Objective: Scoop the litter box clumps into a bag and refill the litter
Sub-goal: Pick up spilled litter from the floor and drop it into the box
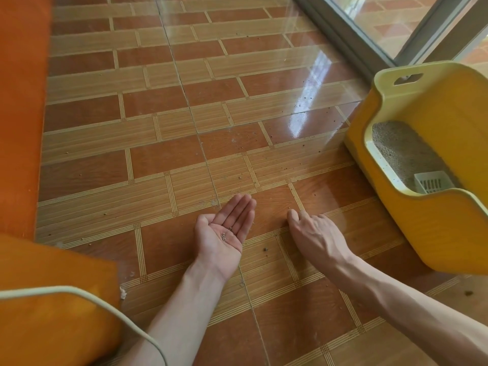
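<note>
Left hand [224, 231] lies palm-up, flat, cupping stray grains, right hand [314, 233] sweeps the floor [158, 167] loosely, holding nothing; box [433, 207] unscooped, apparently.

Setting: you are in a home, on the floor beside a doorway. Evidence: glossy tiled floor [163, 107] in brown and wood-look bands; a sliding glass door [390, 27] with a grey frame at one o'clock; a yellow litter box [422, 207] at three o'clock holding grey litter [404, 151] and a white scoop [433, 182]. Stray granules [301, 103] lie scattered on the tiles toward two o'clock.
</note>
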The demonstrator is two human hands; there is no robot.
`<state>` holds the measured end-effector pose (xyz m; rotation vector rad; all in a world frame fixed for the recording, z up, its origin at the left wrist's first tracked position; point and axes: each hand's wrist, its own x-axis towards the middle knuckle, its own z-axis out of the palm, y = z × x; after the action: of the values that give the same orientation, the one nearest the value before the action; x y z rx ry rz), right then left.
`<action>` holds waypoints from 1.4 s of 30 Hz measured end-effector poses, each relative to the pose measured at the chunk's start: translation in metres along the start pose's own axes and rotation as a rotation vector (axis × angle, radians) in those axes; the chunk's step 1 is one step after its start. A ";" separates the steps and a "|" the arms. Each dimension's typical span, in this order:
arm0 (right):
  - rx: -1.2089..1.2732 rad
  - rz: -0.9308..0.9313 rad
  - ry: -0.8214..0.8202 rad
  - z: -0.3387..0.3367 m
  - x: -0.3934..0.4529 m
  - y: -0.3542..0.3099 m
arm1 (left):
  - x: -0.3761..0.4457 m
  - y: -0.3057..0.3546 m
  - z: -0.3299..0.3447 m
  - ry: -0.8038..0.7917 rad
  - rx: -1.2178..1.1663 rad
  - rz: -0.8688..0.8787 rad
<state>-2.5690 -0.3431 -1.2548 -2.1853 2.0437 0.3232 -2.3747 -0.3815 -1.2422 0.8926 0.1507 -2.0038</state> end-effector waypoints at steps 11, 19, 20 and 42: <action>0.474 -0.033 0.232 -0.034 -0.017 -0.062 | 0.001 -0.007 -0.003 0.027 0.053 0.006; 0.333 -0.211 0.258 -0.037 -0.001 -0.100 | -0.006 -0.006 0.002 -0.015 0.015 -0.150; 0.305 -0.216 0.280 -0.036 -0.001 -0.101 | -0.006 -0.005 0.003 -0.013 0.015 -0.150; -0.035 -0.054 0.284 0.022 -0.023 -0.052 | -0.016 0.016 -0.017 0.067 -0.020 0.085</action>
<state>-2.5197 -0.3114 -1.2729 -2.4226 2.1231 0.0437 -2.3478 -0.3722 -1.2409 0.9390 0.1673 -1.8918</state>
